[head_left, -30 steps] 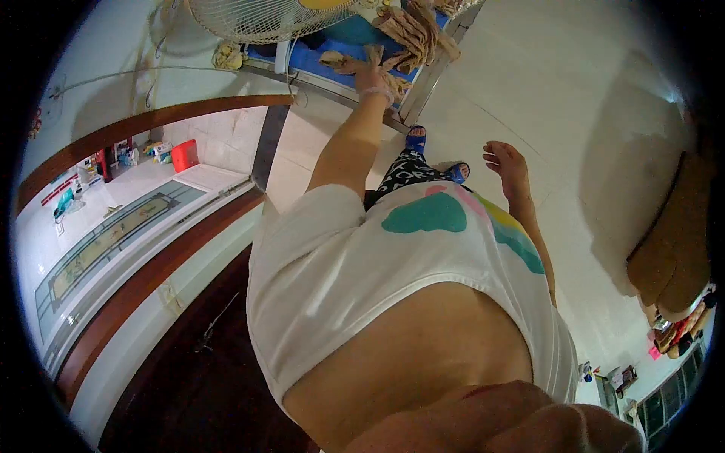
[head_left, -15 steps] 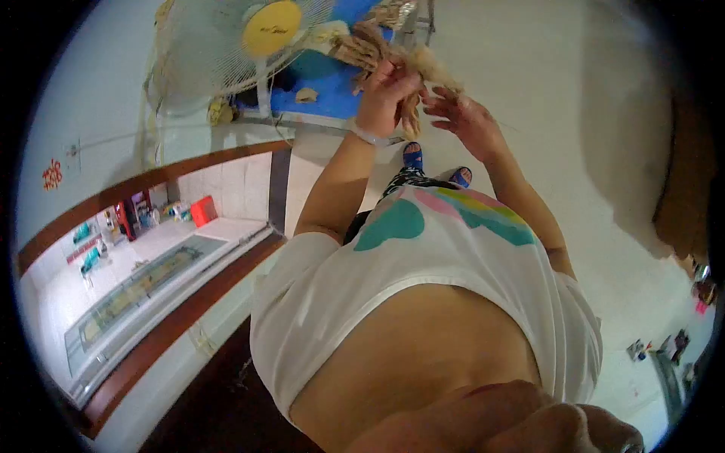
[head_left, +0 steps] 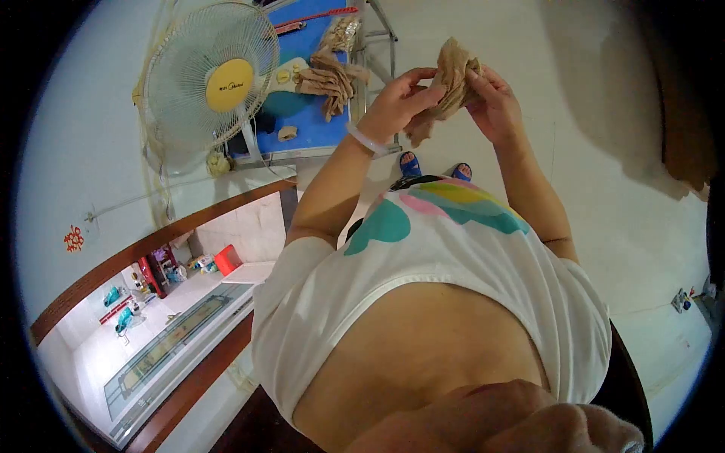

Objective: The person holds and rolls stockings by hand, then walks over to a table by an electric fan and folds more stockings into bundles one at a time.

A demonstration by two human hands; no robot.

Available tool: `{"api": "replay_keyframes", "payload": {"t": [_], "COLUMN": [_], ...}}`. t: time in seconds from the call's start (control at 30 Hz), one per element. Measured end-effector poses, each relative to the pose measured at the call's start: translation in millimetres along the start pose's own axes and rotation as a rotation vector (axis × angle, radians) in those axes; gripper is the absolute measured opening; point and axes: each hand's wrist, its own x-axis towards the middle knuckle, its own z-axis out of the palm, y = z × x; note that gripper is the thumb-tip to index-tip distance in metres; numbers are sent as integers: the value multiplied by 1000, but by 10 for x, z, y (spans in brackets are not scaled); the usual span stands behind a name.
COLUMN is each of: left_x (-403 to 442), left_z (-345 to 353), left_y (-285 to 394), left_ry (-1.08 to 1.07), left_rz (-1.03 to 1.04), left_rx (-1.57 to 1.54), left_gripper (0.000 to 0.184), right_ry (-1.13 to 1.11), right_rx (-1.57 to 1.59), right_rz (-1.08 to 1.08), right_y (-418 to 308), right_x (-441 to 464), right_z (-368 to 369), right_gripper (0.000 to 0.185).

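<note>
A crumpled piece of thin tan fabric [head_left: 451,79], sheer like a nylon sock, is held up between my two hands in front of my body. My left hand [head_left: 408,102], with a pale bracelet on the wrist, pinches its left side between thumb and fingers. At the upper right edge, my right hand [head_left: 495,104] grips the same fabric with the thumb on top. More tan fabric pieces [head_left: 328,81] lie in a loose heap on the blue tabletop [head_left: 313,132], partly over the fan's base. A small tan scrap [head_left: 287,134] lies nearer the table's front edge.
An electric fan [head_left: 226,83] with a yellow centre stands at the left of the table. Behind the heap are a clear bag [head_left: 341,34] and a red strip [head_left: 325,15]. A wood-framed opening [head_left: 181,204] is at lower left; my blue sandals [head_left: 409,164] are on the floor.
My hands have moved right, away from the table, with the fabric piece. The heap now lies on the table, apart from my left hand. The view has shifted, showing more of the fan.
</note>
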Motion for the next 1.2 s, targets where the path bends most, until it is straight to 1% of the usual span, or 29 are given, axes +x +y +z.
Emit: {"api": "replay_keyframes", "payload": {"t": [0.1, 0.17, 0.2, 0.23, 0.3, 0.33, 0.4, 0.47, 0.53, 0.57, 0.67, 0.73, 0.77, 0.83, 0.87, 0.97, 1.03, 1.07, 1.13, 1.2], "left_x": [110, 204, 253, 286, 332, 347, 371, 405, 440, 429, 339, 354, 349, 306, 278, 134, 117, 110, 95, 72], "left_z": [75, 76, 68, 30, 51, 75, 127, 152, 170, 187, 327, 266, 233, 229, 231, 231, 136, 84, -34, -65], "left_y": [56, 6, -9, 16, 88, 123, 175, 162, 129, 118, 152, 153, 148, 166, 186, 274, 226, 195, 173, 172], "left_ry": [54, 93, 113, 98, 186, 231, 182, 92, -40, -88, -132, -208, -244, -265, -275, -369, -285, -244, -242, -224], "left_rz": [119, 154, 171, 178, 291, 348, 352, 360, 375, 395, 255, 157, 107, 102, 100, 109, 49, 19, -41, -82], "left_rx": [164, -68, -185, -207, -99, -46, 16, 52, 62, 123, -252, -367, -424, -383, -361, -119, -40, 0, 1, -4], "left_gripper": [24, 23, 23, 19, 15, 14, 13, 14, 16, 18, 22, 26, 29, 30, 30, 31, 29, 28, 26, 25], "right_ry": [6, 42, -3, -48, -111, -171, -293, -341, -347, -328, -280, -49, -47, -43, -18, 44, 73, 82, 99, 14], "right_rx": [-125, -263, -392, -521, -822, -917, -1105, -1286, -1398, -1419, -1235, -1030, -1084, -1186, -1121, -886, -678, -655, -608, -582], "right_rz": [-11, -25, -52, -78, -147, -236, -421, -684, -724, -628, -443, 3, -22, -73, -106, -174, -180, -202, -242, -208], "right_y": [-135, -253, -337, -439, -596, -650, -777, -900, -1038, -1098, -1079, -1073, -1079, -1105, -1114, -1168, -1207, -1220, -1226, -1251], "right_x": [-27, 9, 13, 11, 18, 0, -26, 38, 79, 96, 296, 302, 316, 349, 349, 338, 366, 381, 430, 490], "right_z": [58, -29, -42, -38, -36, 8, 189, 374, 473, 499, 355, 349, 311, 249, 264, 373, 303, 251, 97, -83], "right_gripper": [23, 23, 22, 21, 20, 19, 19, 20, 21, 22, 21, 19, 20, 21, 20, 20, 21, 22, 24, 23]}}
